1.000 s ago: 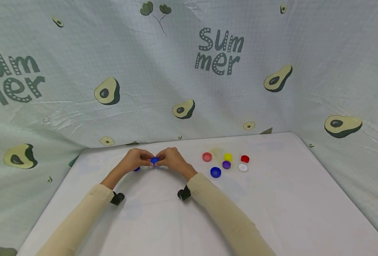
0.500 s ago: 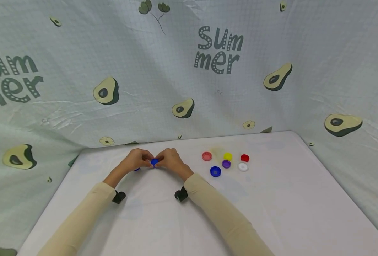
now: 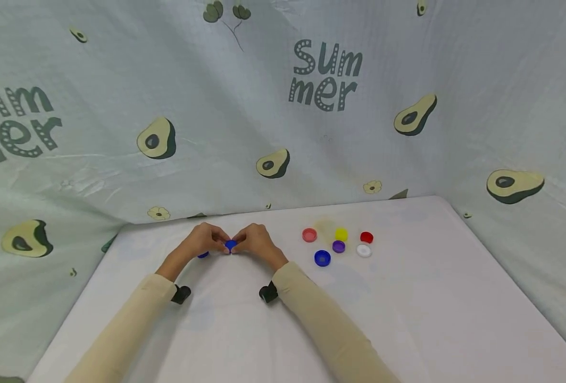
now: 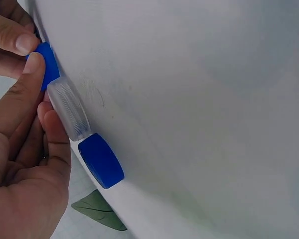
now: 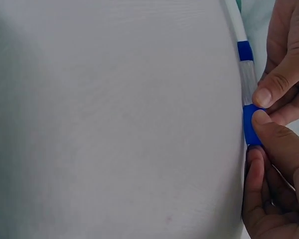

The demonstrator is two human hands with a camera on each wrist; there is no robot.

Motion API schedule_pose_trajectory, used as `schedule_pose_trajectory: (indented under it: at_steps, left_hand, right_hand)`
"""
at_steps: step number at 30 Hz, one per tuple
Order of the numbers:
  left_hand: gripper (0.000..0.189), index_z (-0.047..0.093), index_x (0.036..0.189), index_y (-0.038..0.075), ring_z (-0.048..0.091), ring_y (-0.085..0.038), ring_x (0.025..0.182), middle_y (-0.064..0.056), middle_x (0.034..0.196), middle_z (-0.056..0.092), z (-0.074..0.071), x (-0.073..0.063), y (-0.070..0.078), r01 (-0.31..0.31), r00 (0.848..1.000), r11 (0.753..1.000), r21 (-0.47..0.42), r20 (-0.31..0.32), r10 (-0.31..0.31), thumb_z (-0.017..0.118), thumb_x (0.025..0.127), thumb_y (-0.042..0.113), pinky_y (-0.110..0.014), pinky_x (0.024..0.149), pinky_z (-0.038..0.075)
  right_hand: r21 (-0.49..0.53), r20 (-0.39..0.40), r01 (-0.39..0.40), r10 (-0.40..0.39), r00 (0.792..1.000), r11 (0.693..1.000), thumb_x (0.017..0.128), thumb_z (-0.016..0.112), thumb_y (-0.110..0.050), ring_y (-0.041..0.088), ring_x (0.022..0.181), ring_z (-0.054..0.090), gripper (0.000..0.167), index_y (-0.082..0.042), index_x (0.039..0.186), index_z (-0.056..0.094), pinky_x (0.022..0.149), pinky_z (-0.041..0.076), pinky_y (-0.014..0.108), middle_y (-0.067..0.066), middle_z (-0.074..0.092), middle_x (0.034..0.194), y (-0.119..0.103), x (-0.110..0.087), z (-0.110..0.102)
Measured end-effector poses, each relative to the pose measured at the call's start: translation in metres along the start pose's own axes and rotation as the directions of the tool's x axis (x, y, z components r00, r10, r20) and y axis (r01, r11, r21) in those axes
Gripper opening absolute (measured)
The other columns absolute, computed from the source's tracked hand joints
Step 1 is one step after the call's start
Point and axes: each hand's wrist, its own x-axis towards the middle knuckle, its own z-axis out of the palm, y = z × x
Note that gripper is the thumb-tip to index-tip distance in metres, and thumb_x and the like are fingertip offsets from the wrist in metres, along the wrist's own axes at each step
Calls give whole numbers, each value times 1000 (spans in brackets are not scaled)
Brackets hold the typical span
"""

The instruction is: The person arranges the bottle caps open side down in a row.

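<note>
A blue bottle cap (image 3: pixel 230 246) is pinched from both sides between thumbs and fingers of my left hand (image 3: pixel 207 239) and my right hand (image 3: pixel 256 240). In the left wrist view this cap (image 4: pixel 50 64) stands on its edge, close over the white tabletop. Beside it is a clear ridged cap (image 4: pixel 70 109), right at the left hand's curled fingers. Past that sits a second blue cap (image 4: pixel 101 160), also on edge, so the three form a row. The head view shows the second blue cap (image 3: pixel 203 255) just below the left hand, which hides the clear cap there.
To the right on the white table (image 3: pixel 407 308) lie a pink cap (image 3: pixel 309 235), a larger blue cap (image 3: pixel 322 258), a yellow cap (image 3: pixel 341 234), a purple cap (image 3: pixel 339 247), a red cap (image 3: pixel 366 237) and a white cap (image 3: pixel 364 250). A printed curtain (image 3: pixel 216 159) hangs behind.
Both hands have come slightly lower in the head view with the pinched blue cap, still gripping it from both sides. The caps on the right have stayed where they were.
</note>
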Motion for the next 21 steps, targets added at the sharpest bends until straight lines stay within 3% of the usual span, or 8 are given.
schedule_pose_trajectory:
  at_steps: [9, 15, 18, 21]
  left_hand:
    - [25, 77, 104, -3, 54, -12, 72, -3, 78, 69, 2, -6, 2, 4, 1000, 1000, -15, -23, -4, 85, 82, 7, -26, 63, 45]
    - [27, 75, 105, -5, 56, -14, 75, -6, 82, 69, -2, -8, 4, -6, 1000, 1000, 21, -9, 6, 85, 83, 6, -25, 64, 46]
    - [28, 73, 105, -6, 60, -19, 80, -11, 87, 71, -1, -6, 8, -23, 1000, 998, 51, 4, 23, 84, 82, 5, -27, 69, 49]
    - [33, 70, 108, -8, 63, -24, 86, -15, 95, 71, 2, -7, 13, -42, 999, 995, 87, 38, 39, 85, 81, 3, -32, 76, 53]
  right_hand:
    - [27, -5, -39, 39, 999, 999, 81, 88, -18, 12, 96, 69, 23, -9, 101, 82, 76, 52, 16, 0, 79, 95, -2, -2, 1]
    - [11, 22, -8, 8, 1000, 1000, 82, 87, -18, 16, 99, 70, 25, -7, 104, 82, 79, 53, 18, 3, 79, 99, -7, -2, 0]
    - [5, 51, 21, -21, 998, 1000, 83, 87, -15, 15, 96, 69, 26, -4, 106, 80, 78, 54, 19, 5, 78, 100, -5, -1, -2]
    - [-1, 132, 45, -45, 990, 999, 84, 85, -13, 14, 92, 68, 31, -2, 112, 78, 78, 55, 21, 6, 78, 103, 0, 0, -6]
